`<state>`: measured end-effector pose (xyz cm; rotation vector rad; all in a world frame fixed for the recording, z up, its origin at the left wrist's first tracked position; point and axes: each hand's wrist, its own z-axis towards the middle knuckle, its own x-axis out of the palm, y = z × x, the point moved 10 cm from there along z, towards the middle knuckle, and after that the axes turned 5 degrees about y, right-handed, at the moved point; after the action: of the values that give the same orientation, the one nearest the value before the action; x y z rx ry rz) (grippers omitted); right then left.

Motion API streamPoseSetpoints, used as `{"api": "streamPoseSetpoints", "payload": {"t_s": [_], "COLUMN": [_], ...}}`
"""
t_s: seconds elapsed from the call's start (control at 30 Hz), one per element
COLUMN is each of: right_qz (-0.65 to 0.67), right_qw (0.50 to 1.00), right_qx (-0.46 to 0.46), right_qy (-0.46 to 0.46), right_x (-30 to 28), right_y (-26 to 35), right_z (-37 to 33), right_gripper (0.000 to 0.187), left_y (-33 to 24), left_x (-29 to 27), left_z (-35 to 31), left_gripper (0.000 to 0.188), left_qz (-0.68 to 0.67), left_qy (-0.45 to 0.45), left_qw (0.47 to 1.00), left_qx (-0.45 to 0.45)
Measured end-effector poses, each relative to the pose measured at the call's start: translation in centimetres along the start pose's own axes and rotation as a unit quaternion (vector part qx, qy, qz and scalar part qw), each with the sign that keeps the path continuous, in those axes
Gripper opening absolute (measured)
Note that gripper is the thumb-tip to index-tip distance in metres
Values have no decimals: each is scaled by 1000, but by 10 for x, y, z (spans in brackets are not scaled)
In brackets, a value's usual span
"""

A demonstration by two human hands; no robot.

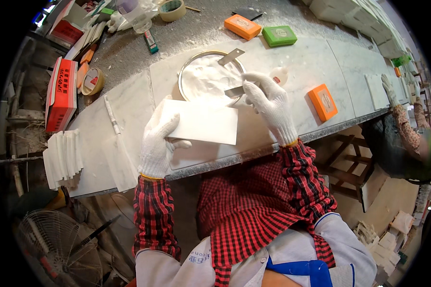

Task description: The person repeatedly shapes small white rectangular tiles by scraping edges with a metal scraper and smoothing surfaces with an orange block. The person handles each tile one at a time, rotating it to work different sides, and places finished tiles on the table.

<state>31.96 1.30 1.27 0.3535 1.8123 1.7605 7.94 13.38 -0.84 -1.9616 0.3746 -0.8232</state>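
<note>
Left hand (158,131) grips a white tile (207,122); right hand (272,104) pinches a metal scraper (233,91) at the bowl (179,80). Advisable: tile steady, blade lightly loaded.

**White gloves (158,131) and red-black checks**

The person wears knitted gloves, which finish at the wrist with a thin yellow edge (152,178). The sleeve covers (153,213) are red and black checked, with many wrinkles. The apron (244,196) repeats these colours. The shirt (172,271) is light grey, with a small button (263,260), blue printing (199,258), blue trim (326,215) and a broad blue band (294,266).
</note>
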Motion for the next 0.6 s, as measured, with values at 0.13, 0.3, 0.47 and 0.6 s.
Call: {"api": "streamPoseSetpoints", "payload": {"t_s": [0.13, 0.3, 0.47, 0.6], "right_qz": [96, 220, 113, -158], "right_qw": [993, 967, 993, 943], "right_qx": [71, 118, -9, -272], "right_qy": [-26, -56, -9, -114], "right_x": [8, 3, 15, -8], "right_y": [-17, -16, 43, 101], "right_z": [3, -2, -2, -22], "right_gripper": [27, 25, 20, 17], "left_y": [-13, -24, -35, -60], "left_x": [3, 4, 1, 12], "left_z": [7, 19, 35, 47], "left_gripper": [68, 67, 65, 64], "left_qz": [30, 70, 108, 199], "left_qy": [2, 22, 49, 59], "left_qw": [1000, 997, 991, 976], "left_qx": [-2, -27, -57, -65]}}
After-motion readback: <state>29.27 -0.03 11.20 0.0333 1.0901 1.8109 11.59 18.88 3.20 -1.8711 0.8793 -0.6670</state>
